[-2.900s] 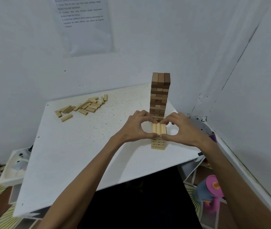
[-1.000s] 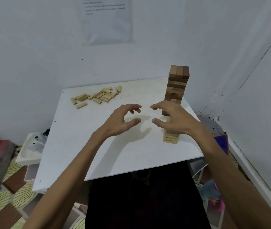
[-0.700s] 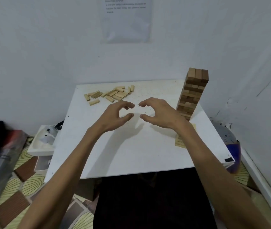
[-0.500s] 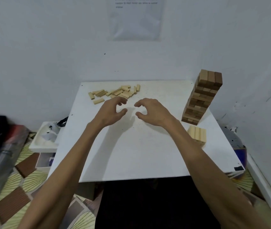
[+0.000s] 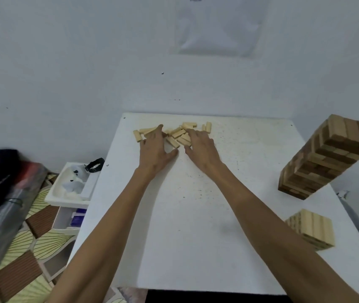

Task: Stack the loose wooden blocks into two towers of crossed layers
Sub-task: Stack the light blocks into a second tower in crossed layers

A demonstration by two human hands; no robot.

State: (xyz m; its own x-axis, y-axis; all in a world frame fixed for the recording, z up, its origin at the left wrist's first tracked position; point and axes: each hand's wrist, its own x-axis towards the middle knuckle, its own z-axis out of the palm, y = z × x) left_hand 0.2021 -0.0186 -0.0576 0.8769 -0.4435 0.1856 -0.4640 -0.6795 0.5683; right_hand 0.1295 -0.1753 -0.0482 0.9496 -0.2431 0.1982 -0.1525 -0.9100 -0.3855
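Head view, looking forward and down.

White square surface, speckled with dark flecks, far edge against a pale wall.

Loose pale wooden blocks: a scattered heap at the far edge, nearer the far left corner. They lie flat at mixed angles, some overlapping. One block lies apart at the left end of the heap and two stand side by side at its right end.

Left hand: reaches onto the left part of the heap. Grip apart, with the fingers stretched forward and lying on the blocks and the thumb spread out to the side on the surface.

Right hand: on the right part of the heap, just beside the left hand. Grip apart, with the fingers laid over the blocks and the thumb out to the side. Both forearms are bare.

Tall tower of pale and dark wooden blocks: at the right edge, well apart from the heap. Layers are crossed, three blocks showing on top. It appears tilted in this wide-angle view.

Short stack of pale wooden blocks: at the right edge, nearer than the tower, a few layers high. There are small dark printed marks on its side faces, too small to read.

Sheet of paper on the wall above the far edge: a trace of print at its top, blurred and unreadable.

Beside the left edge, lower down: white tray with a black strap on its rim.
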